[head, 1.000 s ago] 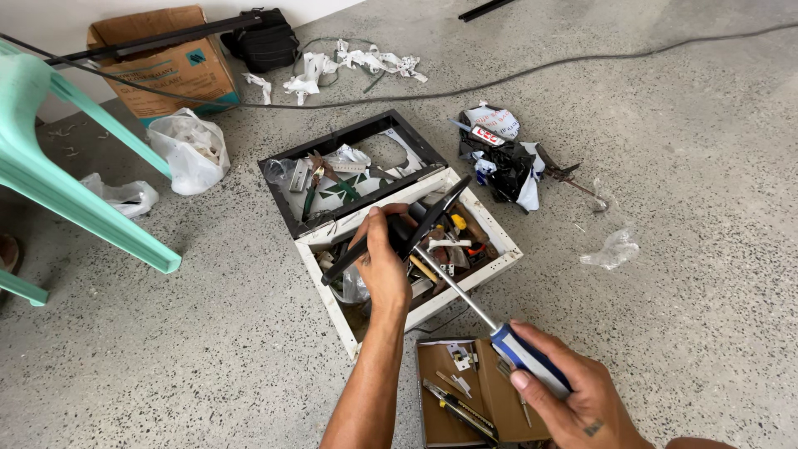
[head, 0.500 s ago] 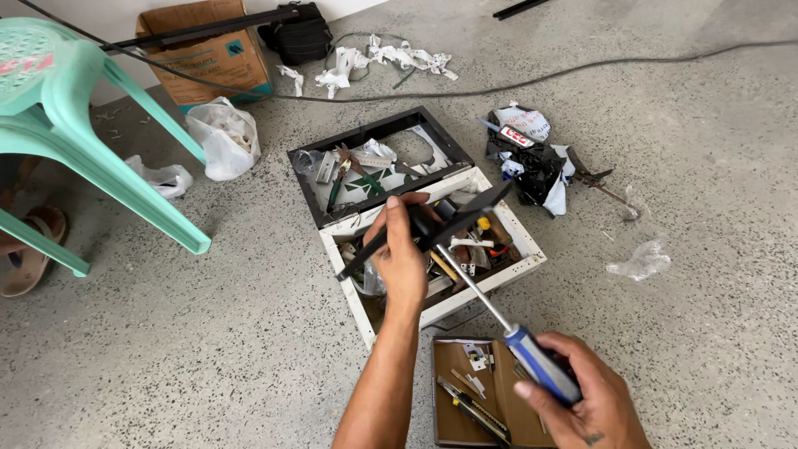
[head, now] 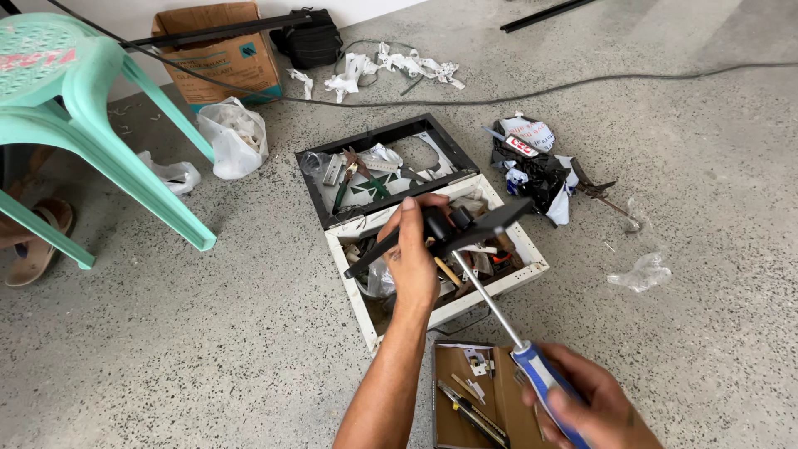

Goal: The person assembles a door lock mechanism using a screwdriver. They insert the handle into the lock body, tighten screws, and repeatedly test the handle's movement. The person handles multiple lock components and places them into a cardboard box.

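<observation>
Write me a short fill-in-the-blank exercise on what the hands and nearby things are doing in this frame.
1. The left hand grips a black ____ part.
2. The right hand holds a screwdriver with a ____ and white handle.
3. The plastic chair at the left is ____ in colour.
4. Under the left hand lies a white tray on the ____.

Missing words: metal; blue; green; floor

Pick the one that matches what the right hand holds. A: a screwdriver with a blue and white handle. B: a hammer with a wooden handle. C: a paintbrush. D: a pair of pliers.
A: the right hand grips a screwdriver by its blue and white handle, and the metal shaft runs up to the black part held in the left hand over the white box.
</observation>
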Action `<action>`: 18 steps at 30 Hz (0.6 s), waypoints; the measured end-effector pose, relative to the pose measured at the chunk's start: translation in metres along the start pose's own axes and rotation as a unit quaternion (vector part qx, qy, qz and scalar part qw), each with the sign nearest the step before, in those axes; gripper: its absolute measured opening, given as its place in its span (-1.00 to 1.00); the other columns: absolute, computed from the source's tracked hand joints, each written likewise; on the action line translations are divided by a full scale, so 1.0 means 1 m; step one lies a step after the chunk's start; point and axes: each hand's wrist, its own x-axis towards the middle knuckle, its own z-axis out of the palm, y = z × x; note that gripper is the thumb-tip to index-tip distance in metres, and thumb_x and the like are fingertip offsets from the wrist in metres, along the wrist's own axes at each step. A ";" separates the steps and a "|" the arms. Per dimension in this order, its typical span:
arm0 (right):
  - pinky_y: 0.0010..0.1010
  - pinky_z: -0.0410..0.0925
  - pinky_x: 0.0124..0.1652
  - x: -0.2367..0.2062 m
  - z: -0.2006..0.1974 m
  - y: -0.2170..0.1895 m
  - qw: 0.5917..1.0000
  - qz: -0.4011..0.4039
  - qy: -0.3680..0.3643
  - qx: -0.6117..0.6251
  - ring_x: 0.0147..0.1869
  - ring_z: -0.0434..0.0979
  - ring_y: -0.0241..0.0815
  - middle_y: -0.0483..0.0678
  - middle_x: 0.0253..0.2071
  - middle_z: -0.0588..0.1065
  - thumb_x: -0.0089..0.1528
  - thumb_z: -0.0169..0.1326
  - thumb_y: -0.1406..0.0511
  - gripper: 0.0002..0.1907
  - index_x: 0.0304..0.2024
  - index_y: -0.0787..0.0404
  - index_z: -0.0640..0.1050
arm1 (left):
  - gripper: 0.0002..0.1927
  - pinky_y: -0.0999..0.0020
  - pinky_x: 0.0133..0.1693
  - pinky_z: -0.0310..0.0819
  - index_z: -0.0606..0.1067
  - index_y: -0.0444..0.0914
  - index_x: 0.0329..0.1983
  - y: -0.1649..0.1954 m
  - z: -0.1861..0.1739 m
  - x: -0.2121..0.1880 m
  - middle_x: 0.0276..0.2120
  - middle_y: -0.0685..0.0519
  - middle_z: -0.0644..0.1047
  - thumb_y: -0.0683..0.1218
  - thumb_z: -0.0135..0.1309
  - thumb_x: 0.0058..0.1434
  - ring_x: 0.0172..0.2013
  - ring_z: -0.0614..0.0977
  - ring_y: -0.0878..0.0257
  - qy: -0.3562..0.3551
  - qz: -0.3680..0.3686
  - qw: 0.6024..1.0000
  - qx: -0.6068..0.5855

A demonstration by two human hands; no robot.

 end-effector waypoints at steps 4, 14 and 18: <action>-0.38 0.66 -0.31 0.002 0.038 -0.007 0.908 -0.206 0.129 -0.340 -0.19 0.69 -0.14 0.08 -0.12 0.60 0.15 0.25 0.21 -0.36 0.26 0.19 0.41 | -0.51 0.46 -0.36 0.38 0.60 -0.38 -0.17 0.011 -0.001 0.000 -0.48 0.03 0.56 0.11 -0.14 0.50 -0.44 0.52 0.36 -0.009 0.015 0.999 0.038; -0.19 0.48 0.06 -0.001 0.058 -0.043 0.913 -0.038 0.098 -0.395 0.15 0.60 -0.01 0.06 0.22 0.53 0.09 0.29 0.19 -0.09 0.46 -0.05 0.23 | -0.54 0.44 -0.36 0.48 0.57 -0.40 -0.16 0.011 -0.003 -0.008 -0.46 0.02 0.55 0.10 -0.07 0.48 -0.43 0.56 0.32 -0.062 0.010 0.998 0.001; -0.19 0.37 0.18 -0.001 0.049 -0.037 0.938 -0.044 0.055 -0.338 0.25 0.53 -0.01 0.07 0.26 0.48 0.07 0.30 0.21 -0.08 0.46 0.02 0.23 | -0.52 0.42 -0.35 0.44 0.59 -0.38 -0.18 0.005 -0.010 -0.007 -0.47 0.00 0.56 0.14 -0.07 0.48 -0.43 0.55 0.30 -0.060 -0.004 0.998 0.003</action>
